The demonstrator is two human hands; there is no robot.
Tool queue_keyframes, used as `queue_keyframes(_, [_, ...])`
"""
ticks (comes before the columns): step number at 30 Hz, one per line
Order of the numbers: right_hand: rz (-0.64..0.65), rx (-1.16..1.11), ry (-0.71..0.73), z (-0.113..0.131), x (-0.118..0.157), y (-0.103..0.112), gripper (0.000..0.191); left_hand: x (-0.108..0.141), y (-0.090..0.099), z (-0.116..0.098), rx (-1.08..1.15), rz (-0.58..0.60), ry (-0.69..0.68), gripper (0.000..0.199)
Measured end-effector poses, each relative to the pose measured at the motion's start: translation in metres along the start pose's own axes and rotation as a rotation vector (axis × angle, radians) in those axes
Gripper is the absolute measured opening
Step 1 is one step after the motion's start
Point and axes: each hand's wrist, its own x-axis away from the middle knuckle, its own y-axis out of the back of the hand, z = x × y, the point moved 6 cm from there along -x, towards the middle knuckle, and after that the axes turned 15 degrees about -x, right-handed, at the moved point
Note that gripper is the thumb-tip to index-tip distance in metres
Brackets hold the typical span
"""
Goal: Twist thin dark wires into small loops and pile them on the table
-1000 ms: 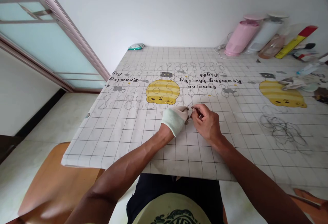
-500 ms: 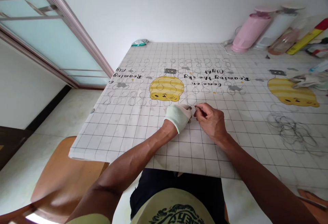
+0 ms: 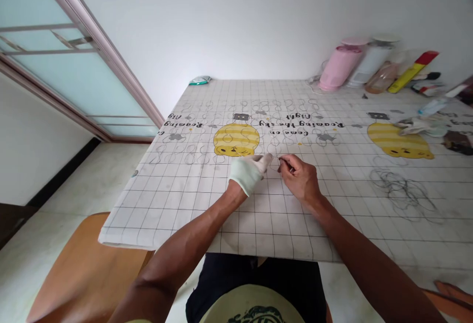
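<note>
My left hand (image 3: 250,171), in a pale knitted glove, is closed with its fingertips pinched together just above the tablecloth. Close on its right, my bare right hand (image 3: 300,179) is also pinched shut. A small gap separates the two hands. Whatever lies between the fingers is too fine to make out. Beyond the hands, thin dark loops (image 3: 190,153) lie in rows on the checked tablecloth (image 3: 177,209), some across a printed yellow striped bear (image 3: 236,138). A loose tangle of thin dark strands (image 3: 404,195) rests to the right.
Against the wall at the back right stand a pink cylinder (image 3: 340,66), a white cylinder (image 3: 371,66), a bottle (image 3: 380,79) and a yellow-and-red box (image 3: 411,74). A crumpled glove (image 3: 424,125) lies nearer. A small packet (image 3: 200,81) sits at the far left corner. A wooden chair (image 3: 77,269) is at left.
The hands have drawn slightly apart, the gloved left one shifting left. My view has tilted up and turned a little right, showing a wall switch and a dark object on the right.
</note>
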Motion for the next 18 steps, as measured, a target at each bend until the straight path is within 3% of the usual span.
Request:
queue_keyframes(3, [-0.010,-0.011,-0.081,-0.007,-0.004,0.006,0.022,0.006,0.019,0.002,0.095,-0.134,0.052,0.043])
queue_keyframes(6, [-0.012,0.008,-0.121,-0.013,-0.008,0.011,0.022,0.015,0.013,-0.002,0.012,-0.163,-0.048,0.037])
queue_keyframes(9, [0.025,0.098,-0.103,-0.015,-0.011,0.012,0.021,0.034,-0.024,-0.014,-0.087,-0.026,-0.249,0.024])
queue_keyframes(11, [0.064,0.163,-0.096,-0.019,-0.012,0.009,0.020,0.056,-0.063,-0.030,-0.282,0.170,-0.588,0.030])
queue_keyframes(13, [0.092,0.214,-0.117,-0.025,-0.014,0.005,0.019,0.072,-0.090,-0.036,-0.452,0.243,-0.805,0.038])
queue_keyframes(15, [0.104,0.267,-0.142,-0.033,-0.016,0.001,0.017,0.079,-0.106,-0.036,-0.566,0.252,-0.901,0.044])
queue_keyframes(18, [0.105,0.341,-0.148,-0.040,-0.021,-0.006,0.015,0.075,-0.116,-0.028,-0.631,0.281,-0.887,0.049])
